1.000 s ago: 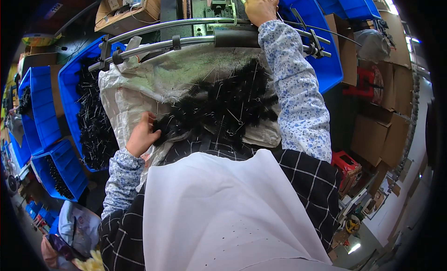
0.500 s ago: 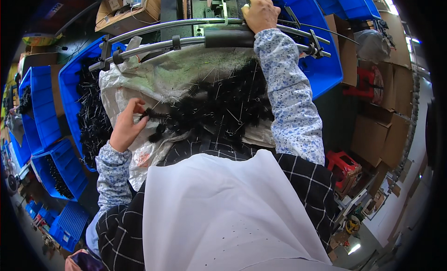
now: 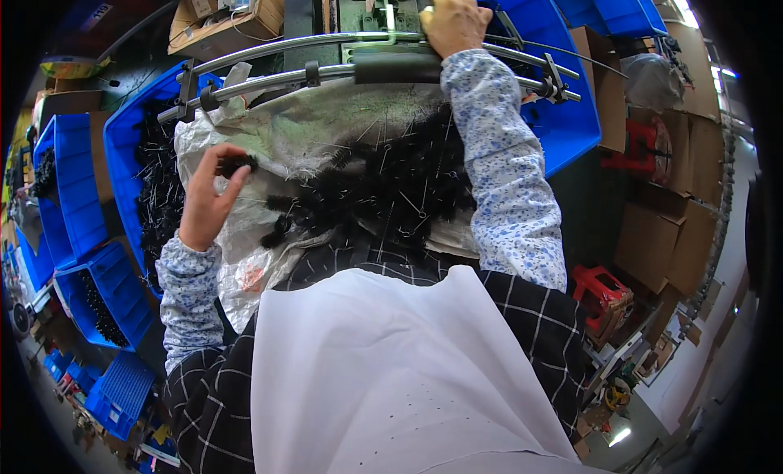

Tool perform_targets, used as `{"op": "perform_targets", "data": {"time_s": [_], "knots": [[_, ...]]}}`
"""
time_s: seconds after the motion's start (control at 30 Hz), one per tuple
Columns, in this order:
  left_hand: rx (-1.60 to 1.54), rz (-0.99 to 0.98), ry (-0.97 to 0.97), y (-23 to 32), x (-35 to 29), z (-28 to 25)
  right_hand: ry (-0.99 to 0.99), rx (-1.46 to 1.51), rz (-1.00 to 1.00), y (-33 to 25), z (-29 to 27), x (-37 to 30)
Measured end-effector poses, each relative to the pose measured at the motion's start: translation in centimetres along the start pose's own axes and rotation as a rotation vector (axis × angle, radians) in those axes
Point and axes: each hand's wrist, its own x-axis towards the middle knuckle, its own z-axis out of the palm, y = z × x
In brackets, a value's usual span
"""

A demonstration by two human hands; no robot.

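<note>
My left hand (image 3: pixel 207 198) is raised over the left part of a pale, crumpled sheet. A small black bristle brush (image 3: pixel 235 164) is pinched between its thumb and fingers. At the far side my right hand (image 3: pixel 457 24) reaches past two metal rails, its fingers curled down at a green machine (image 3: pixel 371 17). What those fingers grip is hidden. A heap of black wire brushes (image 3: pixel 367 193) with thin metal stems and looped ends lies on the sheet (image 3: pixel 273 132) between my arms.
Curved metal rails (image 3: pixel 269 48) with a black sleeve (image 3: pixel 396 66) cross in front of the machine. A blue bin (image 3: pixel 118 140) of black brushes stands at left, another blue bin (image 3: pixel 571 115) at right. Cardboard boxes (image 3: pixel 652 238) and a red stool (image 3: pixel 602 299) stand further right.
My left hand has moved up and left, lifting a brush off the heap's left edge. My right hand has shifted slightly left and stays at the machine.
</note>
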Motion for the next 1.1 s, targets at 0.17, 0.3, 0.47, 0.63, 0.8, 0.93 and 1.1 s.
{"op": "perform_targets", "data": {"time_s": [0.17,0.3,0.47,0.63,0.8,0.93,1.1], "knots": [[-0.434,0.034,0.120,0.8,-0.2,-1.7,-0.135,0.036,0.005,3.1,-1.2,1.3],[-0.377,0.133,0.012,3.8,1.5,-1.6,-0.153,-0.079,-0.041,4.5,-2.0,3.1],[-0.302,0.210,-0.037,5.4,2.4,-0.4,-0.280,-0.254,-0.135,10.2,-3.9,4.7],[-0.252,0.340,0.071,6.0,4.2,2.6,-0.195,-0.152,-0.150,2.6,-12.9,1.2],[-0.107,0.490,0.161,7.3,5.9,5.1,-0.611,0.874,-0.294,-9.9,-14.2,-6.4],[-0.181,0.373,0.274,7.5,4.9,4.2,-0.540,0.895,-0.187,-10.3,-12.8,-6.1],[0.183,-0.051,-0.327,1.4,1.2,0.9,-0.026,0.233,0.008,-2.3,-6.1,0.2]]}}
